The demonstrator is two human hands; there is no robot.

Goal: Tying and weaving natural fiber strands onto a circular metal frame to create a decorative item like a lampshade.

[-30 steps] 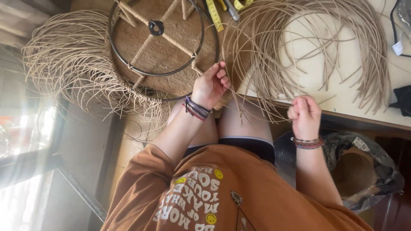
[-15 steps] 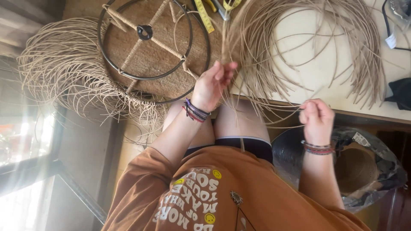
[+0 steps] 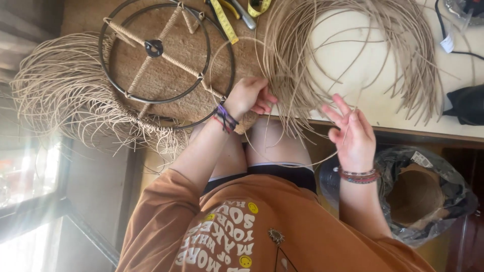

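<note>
My left hand [image 3: 248, 95] is curled around thin rattan strands at the near rim of a round black metal frame [image 3: 166, 55], whose spokes are wrapped in cord. My right hand [image 3: 350, 133] hovers at the table edge with its fingers spread. One thin strand [image 3: 282, 163] crosses those fingers and loops down over my lap. A big fan of loose rattan strands [image 3: 363, 50] lies on the pale tabletop between and beyond both hands.
Another bunch of rattan [image 3: 60, 95] hangs off the frame's left side. A yellow tape measure [image 3: 224, 20] and pliers [image 3: 243, 16] lie at the top. A black bag holding a woven basket [image 3: 418, 196] sits under the table [image 3: 428, 132]. A dark object [image 3: 466, 103] lies far right.
My right hand has opened from a pinch to spread fingers and moved slightly left. My left hand has dropped lower onto the strands by the frame's rim. The view has shifted.
</note>
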